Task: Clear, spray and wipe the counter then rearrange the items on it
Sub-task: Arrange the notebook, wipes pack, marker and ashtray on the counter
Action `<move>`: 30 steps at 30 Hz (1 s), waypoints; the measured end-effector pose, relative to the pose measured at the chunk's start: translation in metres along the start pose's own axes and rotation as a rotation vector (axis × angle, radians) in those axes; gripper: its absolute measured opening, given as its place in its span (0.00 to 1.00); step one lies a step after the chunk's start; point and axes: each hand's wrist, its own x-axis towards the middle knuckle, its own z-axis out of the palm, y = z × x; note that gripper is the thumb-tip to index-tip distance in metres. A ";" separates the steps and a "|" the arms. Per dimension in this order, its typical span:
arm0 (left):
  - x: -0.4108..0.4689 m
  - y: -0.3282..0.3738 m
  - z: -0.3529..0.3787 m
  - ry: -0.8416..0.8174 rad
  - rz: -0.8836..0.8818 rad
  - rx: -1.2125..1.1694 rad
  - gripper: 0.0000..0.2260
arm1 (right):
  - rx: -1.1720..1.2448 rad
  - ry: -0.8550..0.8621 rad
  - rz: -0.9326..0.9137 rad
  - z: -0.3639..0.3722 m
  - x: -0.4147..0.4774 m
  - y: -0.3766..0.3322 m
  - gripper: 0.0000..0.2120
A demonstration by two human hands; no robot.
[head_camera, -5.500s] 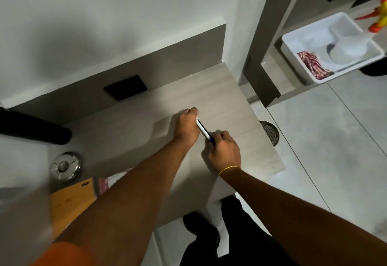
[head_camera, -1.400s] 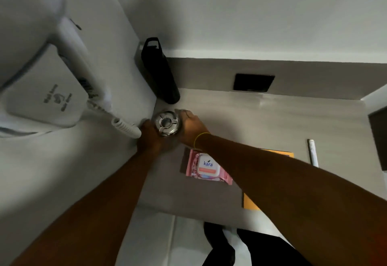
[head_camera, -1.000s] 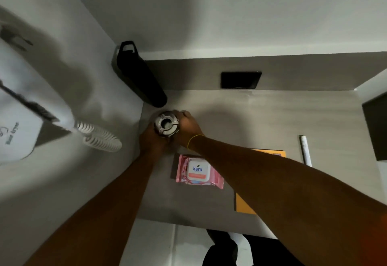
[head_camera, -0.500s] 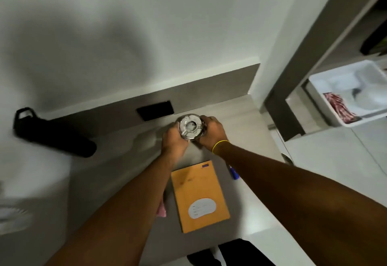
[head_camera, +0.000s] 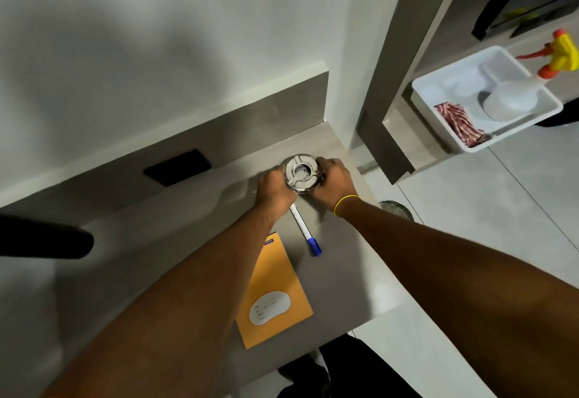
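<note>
Pale, matt wood-grain laminate covers the counter (head_camera: 344, 272), backed by a smooth grey upstand with a flat black rectangular plate (head_camera: 177, 167) set into it. Near the back right corner sits a round, shiny steel container (head_camera: 302, 172) with a ribbed lid. The left hand (head_camera: 274, 189) and the right hand (head_camera: 333, 183) grip it from opposite sides, fingers curled round its rim; a thin yellow band (head_camera: 344, 201) circles the right wrist. Just in front lies a slim white pen with a blue cap (head_camera: 304, 230), its upper end hidden under the left hand, and beside it a flat orange notebook with a white oval label (head_camera: 275, 294). On a shelf to the right, a white plastic tray (head_camera: 421, 100) holds a translucent spray bottle (head_camera: 513, 97) and a red-striped cloth (head_camera: 459, 123) – both well apart from the counter
</note>
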 end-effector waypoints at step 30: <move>-0.092 -0.234 -0.171 0.534 -0.714 -0.225 0.17 | -0.179 -0.202 -0.638 0.196 -0.072 -0.220 0.36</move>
